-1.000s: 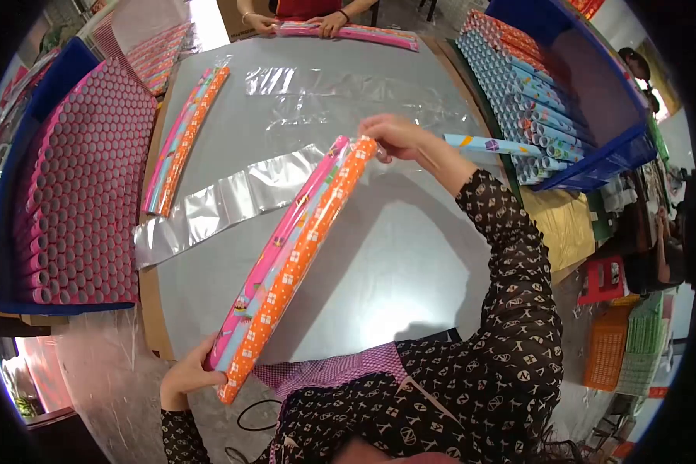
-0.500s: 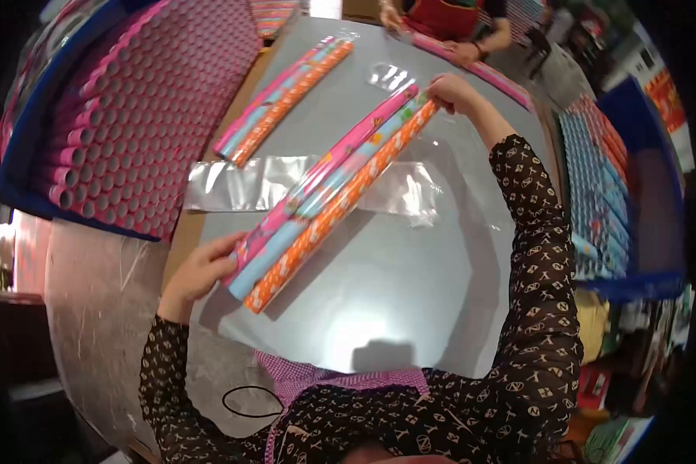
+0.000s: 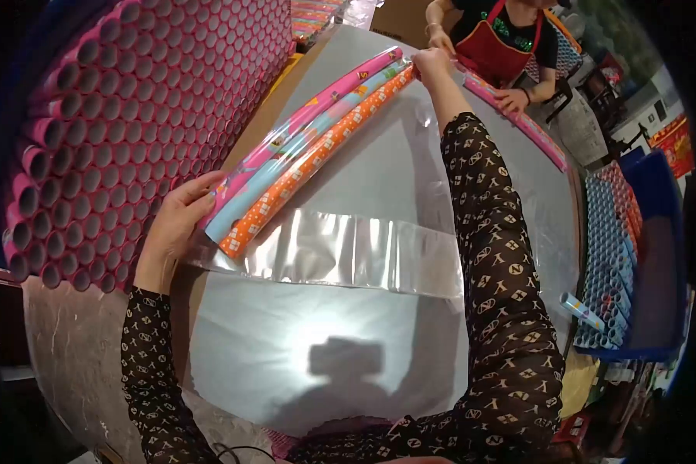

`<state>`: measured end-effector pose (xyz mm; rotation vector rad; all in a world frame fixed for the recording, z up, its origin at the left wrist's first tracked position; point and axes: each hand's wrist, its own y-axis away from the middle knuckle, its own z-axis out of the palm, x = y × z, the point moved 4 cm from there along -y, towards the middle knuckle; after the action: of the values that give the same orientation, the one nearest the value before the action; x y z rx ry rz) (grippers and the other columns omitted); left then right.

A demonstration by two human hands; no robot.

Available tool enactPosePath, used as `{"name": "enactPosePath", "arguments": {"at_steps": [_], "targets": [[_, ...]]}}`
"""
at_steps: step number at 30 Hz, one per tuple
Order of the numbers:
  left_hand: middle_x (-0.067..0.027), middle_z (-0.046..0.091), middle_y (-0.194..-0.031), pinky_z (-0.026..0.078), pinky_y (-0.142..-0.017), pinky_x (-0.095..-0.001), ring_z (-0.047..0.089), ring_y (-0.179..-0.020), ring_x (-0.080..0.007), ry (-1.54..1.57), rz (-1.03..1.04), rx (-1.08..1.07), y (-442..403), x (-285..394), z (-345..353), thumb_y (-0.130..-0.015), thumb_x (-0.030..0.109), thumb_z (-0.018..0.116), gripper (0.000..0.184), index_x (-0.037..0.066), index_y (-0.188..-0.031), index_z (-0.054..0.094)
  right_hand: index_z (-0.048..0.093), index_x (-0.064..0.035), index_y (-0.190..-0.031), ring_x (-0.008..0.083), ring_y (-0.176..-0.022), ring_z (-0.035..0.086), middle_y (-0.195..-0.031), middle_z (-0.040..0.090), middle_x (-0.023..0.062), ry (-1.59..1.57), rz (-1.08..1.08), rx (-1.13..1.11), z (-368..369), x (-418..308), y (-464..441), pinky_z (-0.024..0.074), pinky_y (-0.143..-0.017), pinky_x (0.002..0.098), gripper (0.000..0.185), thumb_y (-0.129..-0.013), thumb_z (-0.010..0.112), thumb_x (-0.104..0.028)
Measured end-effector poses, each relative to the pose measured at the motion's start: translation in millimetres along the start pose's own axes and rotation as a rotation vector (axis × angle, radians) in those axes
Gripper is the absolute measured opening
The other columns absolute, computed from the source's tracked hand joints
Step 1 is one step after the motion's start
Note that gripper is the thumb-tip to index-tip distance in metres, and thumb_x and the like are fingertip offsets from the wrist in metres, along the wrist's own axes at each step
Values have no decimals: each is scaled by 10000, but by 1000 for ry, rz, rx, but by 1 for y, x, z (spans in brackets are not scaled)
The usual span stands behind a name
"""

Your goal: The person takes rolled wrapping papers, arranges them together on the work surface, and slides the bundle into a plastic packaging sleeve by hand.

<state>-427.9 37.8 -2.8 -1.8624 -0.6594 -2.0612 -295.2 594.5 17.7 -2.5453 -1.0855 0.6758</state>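
A clear-wrapped bundle of pink, light blue and orange patterned rolls (image 3: pixel 317 139) lies diagonally over the upper left of the grey table. My left hand (image 3: pixel 179 220) holds its lower end, fingers around the pink side. At the far end my right hand (image 3: pixel 433 68) grips the wrapping beside the orange roll. Below the bundle a flat clear plastic sleeve (image 3: pixel 348 251) rests on the table (image 3: pixel 286 325). The earlier bundle on the table is not visible now.
Pink tubes (image 3: pixel 147 116) are stacked at the left. A blue bin (image 3: pixel 657 263) with blue and orange rolls (image 3: pixel 607 240) stands at the right, one roll (image 3: pixel 582 311) sticking out. Across the table a co-worker's hand (image 3: pixel 512 100) rests on a pink bundle (image 3: pixel 541 139).
Both my hands have carried the bundle forward and to the table's upper left, over where the other bundle lay. The view has turned, so the pink tubes look larger.
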Motion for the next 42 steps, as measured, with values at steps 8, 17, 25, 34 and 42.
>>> {"name": "enactPosePath", "arguments": {"at_steps": [8,17,25,34,42], "targets": [[-101,619,-1200,455,-941,-269,584,-1067,-135,-56,-17,56,-18,5,-3,-936,61,548,397,-59,-1313,529,627,23,-635,254,-552,606,-638,614,168,-392,385,-16,45,-1,-15,462,-477,360,129,-735,587,-48],[-84,615,-1206,446,-940,-251,576,-1059,-112,-261,-13,13,-32,19,11,-956,83,527,406,-49,-1339,512,706,18,-721,290,-724,692,-779,695,200,138,134,-137,74,14,-47,522,-637,369,165,-713,582,-91],[-80,658,-1140,452,-912,-235,591,-1013,-96,-495,16,90,-43,26,12,-953,63,511,371,-41,-1307,548,732,-43,-780,301,-826,699,-875,703,170,98,-24,-355,43,4,-32,555,-688,374,155,-634,720,4],[-64,649,-1162,462,-902,-239,595,-1009,-100,-353,34,73,-46,31,0,-967,81,514,365,-36,-1312,548,625,-38,-746,145,-571,496,-711,563,34,-289,-130,-118,59,50,-79,395,-534,297,112,-805,531,-21],[-98,703,-1018,481,-828,-255,615,-899,-106,-495,142,62,-34,26,39,-932,45,516,321,-19,-1232,608,636,30,-768,157,-606,557,-710,587,57,-239,-166,-251,-1,75,-17,466,-568,304,136,-840,539,-32]]}}
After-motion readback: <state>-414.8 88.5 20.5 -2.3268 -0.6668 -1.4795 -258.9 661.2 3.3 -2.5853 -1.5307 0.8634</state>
